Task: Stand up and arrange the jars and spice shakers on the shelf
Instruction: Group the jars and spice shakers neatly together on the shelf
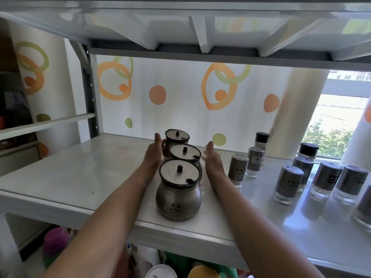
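Observation:
Three round-bellied jars with white lids and black knobs stand upright in a line running front to back on the white shelf (80, 177): a front jar (178, 193), a middle jar (185, 154) and a back jar (177, 137). My left hand (153, 155) lies flat with straight fingers along the left side of the middle and back jars. On the right side of the row, a small gap away, my right hand (213, 163) is held flat. Several grey-sleeved spice shakers stand upright to the right, such as the nearest shaker (237, 170) and another shaker (288, 184).
An upper shelf (180, 27) hangs low overhead. A patterned curtain (180, 93) backs the shelf, with a window (337, 121) at the right. Below the shelf's front edge lie coloured containers (54, 241). The shelf's grey upright post (90, 93) stands at the back left.

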The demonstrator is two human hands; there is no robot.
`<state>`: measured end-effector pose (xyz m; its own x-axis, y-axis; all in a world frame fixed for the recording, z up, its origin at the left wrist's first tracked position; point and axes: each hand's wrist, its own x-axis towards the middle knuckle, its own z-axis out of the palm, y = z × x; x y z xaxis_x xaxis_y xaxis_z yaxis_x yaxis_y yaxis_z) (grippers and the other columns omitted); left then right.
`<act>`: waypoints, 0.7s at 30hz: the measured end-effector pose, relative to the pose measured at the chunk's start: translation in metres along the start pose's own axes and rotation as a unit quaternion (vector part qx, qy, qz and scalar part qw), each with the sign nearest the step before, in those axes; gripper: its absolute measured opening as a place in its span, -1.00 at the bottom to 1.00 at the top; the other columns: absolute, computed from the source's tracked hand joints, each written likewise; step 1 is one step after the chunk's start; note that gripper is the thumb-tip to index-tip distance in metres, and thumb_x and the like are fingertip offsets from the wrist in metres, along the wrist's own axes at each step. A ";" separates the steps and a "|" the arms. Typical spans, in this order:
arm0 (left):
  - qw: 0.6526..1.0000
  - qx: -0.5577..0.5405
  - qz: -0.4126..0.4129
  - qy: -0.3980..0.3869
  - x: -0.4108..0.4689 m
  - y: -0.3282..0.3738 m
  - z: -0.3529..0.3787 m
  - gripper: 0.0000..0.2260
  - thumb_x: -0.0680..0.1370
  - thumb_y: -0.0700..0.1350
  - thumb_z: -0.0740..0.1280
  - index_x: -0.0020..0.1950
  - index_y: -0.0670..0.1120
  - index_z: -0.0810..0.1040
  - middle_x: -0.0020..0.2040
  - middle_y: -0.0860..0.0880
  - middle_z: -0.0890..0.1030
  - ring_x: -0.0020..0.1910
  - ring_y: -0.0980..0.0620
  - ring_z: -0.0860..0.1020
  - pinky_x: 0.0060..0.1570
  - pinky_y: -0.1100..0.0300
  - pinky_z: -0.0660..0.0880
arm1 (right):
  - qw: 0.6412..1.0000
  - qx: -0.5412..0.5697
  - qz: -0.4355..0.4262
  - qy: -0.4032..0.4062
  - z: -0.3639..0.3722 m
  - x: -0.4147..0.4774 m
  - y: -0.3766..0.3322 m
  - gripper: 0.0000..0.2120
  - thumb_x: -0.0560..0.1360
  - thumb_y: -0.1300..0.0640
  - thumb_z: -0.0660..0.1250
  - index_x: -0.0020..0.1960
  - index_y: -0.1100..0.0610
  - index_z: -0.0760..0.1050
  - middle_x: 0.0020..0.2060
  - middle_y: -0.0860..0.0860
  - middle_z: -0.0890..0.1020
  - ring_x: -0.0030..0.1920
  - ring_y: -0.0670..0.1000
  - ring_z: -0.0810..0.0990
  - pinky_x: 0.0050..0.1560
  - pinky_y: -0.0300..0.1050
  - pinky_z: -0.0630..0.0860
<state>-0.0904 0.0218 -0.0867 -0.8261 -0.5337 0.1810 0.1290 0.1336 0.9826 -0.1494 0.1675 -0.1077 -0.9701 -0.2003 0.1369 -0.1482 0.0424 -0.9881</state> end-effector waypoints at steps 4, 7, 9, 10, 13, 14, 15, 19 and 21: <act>1.000 0.006 -0.003 -0.030 -0.005 0.001 0.001 -0.40 0.65 0.10 -0.18 0.27 -0.24 0.51 0.18 -0.19 0.57 0.16 -0.06 0.52 -0.03 0.22 0.39 | 1.000 0.015 0.007 -0.015 0.000 0.000 -0.001 -0.32 0.54 -0.28 -0.08 0.44 0.18 0.25 0.36 0.09 0.42 0.30 0.07 0.47 0.41 0.07 0.27; 1.000 0.016 -0.008 -0.026 -0.011 0.006 0.003 -0.41 0.66 0.06 -0.16 0.22 -0.30 0.53 0.11 -0.17 0.58 0.14 -0.12 0.54 -0.32 0.40 0.43 | 1.000 0.016 0.008 -0.013 0.000 0.000 -0.001 -0.30 0.53 -0.30 -0.08 0.38 0.20 0.34 0.28 0.08 0.50 0.27 0.07 0.50 0.38 0.06 0.30; 1.000 0.017 -0.005 -0.023 -0.016 0.010 0.005 -0.42 0.67 0.04 -0.15 0.21 -0.32 0.53 0.11 -0.22 0.57 0.04 -0.08 0.50 -0.51 0.53 0.38 | 1.000 0.015 0.004 -0.007 0.000 0.000 -0.002 -0.33 0.55 -0.28 -0.09 0.26 0.22 0.45 0.10 0.04 0.57 0.24 0.10 0.51 0.37 0.08 0.31; 1.000 0.013 -0.005 -0.024 -0.017 0.011 0.006 -0.42 0.67 0.04 -0.14 0.21 -0.33 0.53 0.15 -0.26 0.56 0.06 -0.12 0.51 -0.56 0.56 0.35 | 1.000 0.015 0.003 -0.003 -0.001 -0.001 -0.002 -0.35 0.56 -0.25 -0.09 0.22 0.22 0.48 0.03 0.03 0.57 0.22 0.10 0.51 0.36 0.08 0.31; 1.000 0.009 -0.008 -0.018 -0.018 0.011 0.005 -0.42 0.67 0.03 -0.14 0.22 -0.34 0.52 0.21 -0.31 0.55 0.23 -0.21 0.49 -0.57 0.57 0.35 | 1.000 0.018 -0.004 0.001 -0.001 0.000 -0.002 -0.37 0.57 -0.24 -0.10 0.30 0.19 0.44 0.14 0.07 0.59 0.25 0.08 0.50 0.39 0.07 0.29; 1.000 0.013 -0.009 -0.017 -0.018 0.011 0.005 -0.42 0.67 0.03 -0.14 0.22 -0.34 0.52 0.21 -0.31 0.55 0.22 -0.19 0.50 -0.56 0.58 0.35 | 1.000 0.020 -0.002 0.003 -0.001 0.000 -0.002 -0.37 0.57 -0.24 -0.10 0.32 0.18 0.43 0.19 0.08 0.58 0.26 0.08 0.50 0.39 0.06 0.29; 1.000 0.019 -0.009 -0.018 -0.018 0.011 0.005 -0.42 0.67 0.03 -0.14 0.22 -0.33 0.52 0.22 -0.30 0.55 0.17 -0.16 0.51 -0.55 0.59 0.35 | 1.000 0.022 -0.002 0.006 -0.001 0.000 -0.002 -0.37 0.57 -0.23 -0.10 0.32 0.18 0.43 0.20 0.10 0.58 0.25 0.08 0.50 0.39 0.06 0.29; 0.998 0.048 -0.009 -0.033 -0.021 0.013 0.004 -0.42 0.67 0.03 -0.14 0.21 -0.34 0.52 0.23 -0.31 0.54 0.08 -0.08 0.51 -0.54 0.60 0.34 | 0.999 0.030 -0.002 0.024 -0.002 0.000 -0.002 -0.39 0.58 -0.21 -0.10 0.27 0.20 0.47 0.15 0.11 0.61 0.22 0.10 0.53 0.37 0.06 0.32; 0.997 0.065 -0.006 -0.038 -0.020 0.012 0.004 -0.41 0.67 0.04 -0.14 0.21 -0.36 0.52 0.22 -0.32 0.54 0.12 -0.14 0.53 -0.55 0.60 0.33 | 0.999 0.036 -0.002 0.031 -0.003 0.000 -0.001 -0.40 0.59 -0.20 -0.09 0.25 0.21 0.48 0.13 0.12 0.62 0.21 0.11 0.54 0.37 0.07 0.33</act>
<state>-0.0751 0.0372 -0.0790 -0.8668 -0.4722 0.1605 0.0509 0.2364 0.9703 -0.1494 0.1703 -0.1061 -0.9798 -0.1393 0.1433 -0.1405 -0.0294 -0.9896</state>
